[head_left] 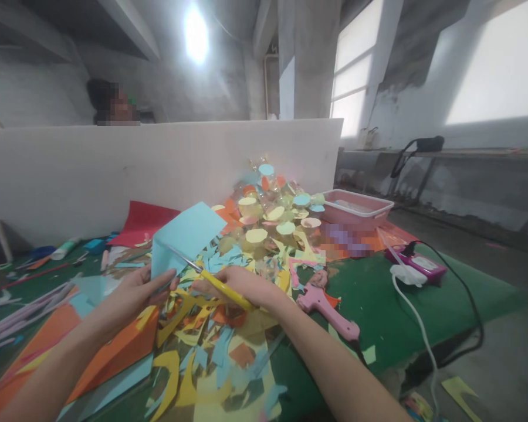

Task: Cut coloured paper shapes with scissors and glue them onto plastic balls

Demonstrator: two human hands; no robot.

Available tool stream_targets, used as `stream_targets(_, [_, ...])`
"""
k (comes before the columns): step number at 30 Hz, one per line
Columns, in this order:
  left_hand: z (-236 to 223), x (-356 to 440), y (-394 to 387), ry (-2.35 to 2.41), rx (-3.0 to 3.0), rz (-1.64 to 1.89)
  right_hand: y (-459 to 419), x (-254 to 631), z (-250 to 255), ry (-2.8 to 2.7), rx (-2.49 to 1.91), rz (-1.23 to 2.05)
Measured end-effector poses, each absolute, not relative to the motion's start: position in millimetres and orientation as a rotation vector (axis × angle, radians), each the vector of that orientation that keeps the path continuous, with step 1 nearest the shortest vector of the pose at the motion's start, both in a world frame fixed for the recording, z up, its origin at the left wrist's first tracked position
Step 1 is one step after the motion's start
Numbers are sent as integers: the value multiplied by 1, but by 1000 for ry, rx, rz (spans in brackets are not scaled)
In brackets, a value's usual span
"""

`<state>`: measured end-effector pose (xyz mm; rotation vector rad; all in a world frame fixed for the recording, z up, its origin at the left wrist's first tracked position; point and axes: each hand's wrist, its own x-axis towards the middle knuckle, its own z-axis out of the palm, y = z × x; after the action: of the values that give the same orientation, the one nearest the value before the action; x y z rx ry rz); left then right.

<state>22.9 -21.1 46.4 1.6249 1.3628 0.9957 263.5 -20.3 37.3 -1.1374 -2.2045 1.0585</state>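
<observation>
A light blue sheet of paper (193,225), bent along its left side, stands raised in my left hand (145,287), whose fingers are closed on its lower edge. My right hand (237,287) grips yellow-handled scissors (222,287). Their metal blades point left and lie against the blue paper; how far apart the blades are I cannot make out. Beneath both hands spreads a heap of paper scraps (198,328) in yellow, orange and blue. Behind the hands rises a pile of clear rounded pieces topped with coloured paper discs (256,235).
A pink glue gun (330,310) lies on the green table (378,310). Beyond it are a pink plastic basket (358,208) and a purple power strip (418,264) with cables. Orange sheets (123,346) lie at left. A white board (92,176) stands behind; a person's head (114,102) shows above it.
</observation>
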Motion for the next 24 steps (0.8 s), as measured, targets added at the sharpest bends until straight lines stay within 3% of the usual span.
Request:
stream_targets(10, [47,24,-24,1357,1597,898,-24,264,41,-2234,-1077,1179])
stream_targets(17, [52,28,-30,1318,1683,816,-23,257,35,-2241,-1024,1011])
stream_targets(24, [44,24,-29,1180,1662,837,-24,257,29,-2179,-1093,1085])
